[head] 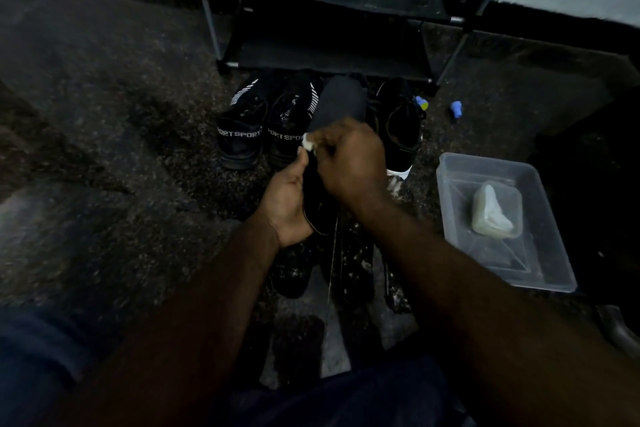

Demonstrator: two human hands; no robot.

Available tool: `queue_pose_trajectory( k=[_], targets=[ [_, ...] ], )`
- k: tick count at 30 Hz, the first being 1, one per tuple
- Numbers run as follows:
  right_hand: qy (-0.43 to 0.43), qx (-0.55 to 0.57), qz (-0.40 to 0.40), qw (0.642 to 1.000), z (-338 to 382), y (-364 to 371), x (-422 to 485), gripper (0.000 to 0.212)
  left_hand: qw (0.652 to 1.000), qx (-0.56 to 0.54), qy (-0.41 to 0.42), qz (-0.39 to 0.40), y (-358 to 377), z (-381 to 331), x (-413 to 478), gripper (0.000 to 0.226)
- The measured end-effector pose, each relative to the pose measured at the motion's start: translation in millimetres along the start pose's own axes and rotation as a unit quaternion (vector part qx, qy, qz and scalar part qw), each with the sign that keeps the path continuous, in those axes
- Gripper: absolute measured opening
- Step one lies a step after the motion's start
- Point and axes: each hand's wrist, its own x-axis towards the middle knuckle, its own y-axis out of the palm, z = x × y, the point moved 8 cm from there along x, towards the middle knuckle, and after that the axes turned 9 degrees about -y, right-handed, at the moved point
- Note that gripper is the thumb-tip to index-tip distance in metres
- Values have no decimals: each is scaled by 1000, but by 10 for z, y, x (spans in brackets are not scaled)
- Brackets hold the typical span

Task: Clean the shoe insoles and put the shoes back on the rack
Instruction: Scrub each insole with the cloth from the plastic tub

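A dark insole (341, 102) stands tilted in front of me, its toe end pointing at the rack. My left hand (285, 203) grips its lower end from the left. My right hand (349, 158) holds a small white wad (308, 142) and presses it against the middle of the insole. Two black shoes marked SPORT (240, 135) (289, 128) stand on the floor behind my hands. A black shoe with a white sole (401, 128) stands to their right. The black shoe rack (329, 10) is at the back, its lower shelves bare.
A clear plastic tub (550, 218) with a pale lump (493, 213) inside sits on the floor at the right. Two small blue objects (456, 109) (421, 103) lie near the rack's right leg. More dark shoes or insoles (349, 263) lie under my forearms.
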Motion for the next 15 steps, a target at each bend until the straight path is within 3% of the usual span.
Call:
queue_pose_trajectory(
  k=[7,11,15],
  targets=[
    [-13,41,46,998,96,169,-678,24,999,-29,34,-31,-157,-137,82,75],
    [-18,55,81,995,83,134,-611,18,998,-32,40,-38,-154,-115,90,74],
    [6,16,33,999,-3,-11,-242,20,999,-25,27,-4,-51,-74,60,67]
  ],
)
